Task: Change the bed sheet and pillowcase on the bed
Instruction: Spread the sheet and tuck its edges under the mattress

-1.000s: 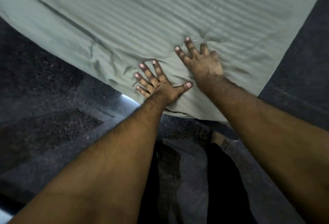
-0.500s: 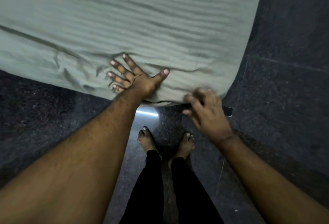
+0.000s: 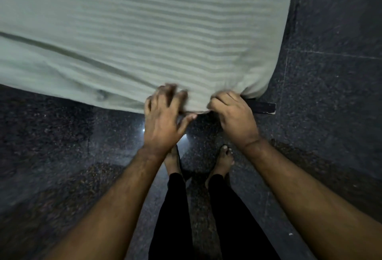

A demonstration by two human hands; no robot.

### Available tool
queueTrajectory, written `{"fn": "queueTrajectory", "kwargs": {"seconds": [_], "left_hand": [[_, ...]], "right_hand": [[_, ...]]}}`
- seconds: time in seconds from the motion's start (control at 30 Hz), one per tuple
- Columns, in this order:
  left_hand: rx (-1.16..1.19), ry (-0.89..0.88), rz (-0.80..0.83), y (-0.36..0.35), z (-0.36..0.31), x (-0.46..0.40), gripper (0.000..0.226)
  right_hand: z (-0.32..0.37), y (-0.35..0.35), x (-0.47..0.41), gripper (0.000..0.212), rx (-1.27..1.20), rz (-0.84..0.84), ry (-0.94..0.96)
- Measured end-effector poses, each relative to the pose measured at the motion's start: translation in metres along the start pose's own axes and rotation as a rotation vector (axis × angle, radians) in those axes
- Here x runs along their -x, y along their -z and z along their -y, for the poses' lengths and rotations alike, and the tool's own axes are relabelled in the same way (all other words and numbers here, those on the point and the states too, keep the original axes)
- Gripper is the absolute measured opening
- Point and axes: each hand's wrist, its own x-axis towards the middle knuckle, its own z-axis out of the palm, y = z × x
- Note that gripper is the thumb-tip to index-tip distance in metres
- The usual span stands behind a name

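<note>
A pale green striped bed sheet covers the mattress, which fills the upper part of the head view. My right hand is closed on the sheet's hanging lower edge near the mattress's near right corner. My left hand is just to its left at the same edge, blurred, fingers spread and curled over the fabric, thumb under the hem. Whether it grips the sheet I cannot tell. No pillow or pillowcase is in view.
A dark bed frame corner sticks out below the sheet at the right. Dark speckled stone floor surrounds the bed. My bare feet and black trousers stand just below the hands, close to the bed edge.
Both hands left the top of the sheet and dropped to its near edge. My right hand closed on the hem; my left hand slid right beside it. The view shifted toward the corner.
</note>
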Motion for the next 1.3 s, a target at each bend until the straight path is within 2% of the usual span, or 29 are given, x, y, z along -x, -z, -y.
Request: {"fn": "queueTrajectory", "kwargs": {"seconds": [0.1, 0.17, 0.27, 0.37, 0.5, 0.57, 0.63, 0.73, 0.83, 0.93, 1.0, 1.07, 1.13, 1.2, 1.3], "left_hand": [[-0.173, -0.266, 0.032, 0.003, 0.005, -0.021, 0.039], [-0.199, -0.342, 0.043, 0.002, 0.007, -0.033, 0.022], [-0.083, -0.291, 0.092, 0.002, 0.012, -0.040, 0.022], [0.090, -0.191, 0.087, 0.009, 0.014, -0.039, 0.011], [0.222, -0.171, 0.102, 0.019, 0.013, -0.044, 0.023], [0.250, -0.168, 0.110, 0.021, 0.011, -0.047, 0.024], [0.274, -0.139, 0.125, 0.020, 0.009, -0.050, 0.026], [0.321, -0.087, 0.155, 0.016, 0.012, -0.054, 0.031], [0.346, -0.097, 0.148, 0.017, 0.017, -0.053, 0.028], [0.326, -0.118, 0.125, 0.015, 0.016, -0.046, 0.021], [0.246, -0.178, 0.047, 0.010, 0.013, -0.034, 0.032], [0.060, -0.233, -0.150, 0.001, 0.007, -0.018, 0.046], [-0.092, -0.260, -0.237, -0.010, -0.003, -0.009, 0.052], [-0.177, -0.260, -0.204, -0.018, -0.010, -0.009, 0.051], [-0.169, -0.272, -0.147, -0.017, -0.004, -0.026, 0.028]], "right_hand": [[0.005, 0.009, 0.001, 0.005, -0.068, 0.006, -0.107], [0.011, 0.008, -0.007, 0.006, -0.054, 0.012, -0.117], [0.018, 0.008, -0.006, 0.014, 0.022, -0.012, -0.109], [0.031, 0.005, 0.018, 0.021, 0.121, -0.097, -0.185], [0.034, -0.015, 0.036, 0.041, 0.130, -0.047, -0.209], [0.026, -0.020, 0.019, 0.055, 0.164, -0.072, -0.244], [0.019, -0.019, -0.003, 0.059, 0.217, -0.095, -0.254], [0.015, -0.014, -0.016, 0.041, 0.265, -0.114, -0.167], [0.008, -0.008, -0.018, 0.028, 0.199, -0.133, -0.153], [0.012, -0.010, -0.024, 0.043, 0.243, -0.145, -0.164], [0.019, -0.014, -0.021, 0.054, 0.231, -0.235, -0.213], [0.025, -0.015, -0.015, 0.040, 0.126, -0.346, -0.227], [0.027, -0.015, -0.010, 0.023, 0.040, -0.352, -0.207], [0.030, -0.016, -0.004, 0.019, -0.060, -0.298, -0.203], [0.037, -0.013, 0.006, 0.024, -0.289, -0.219, -0.246]]}}
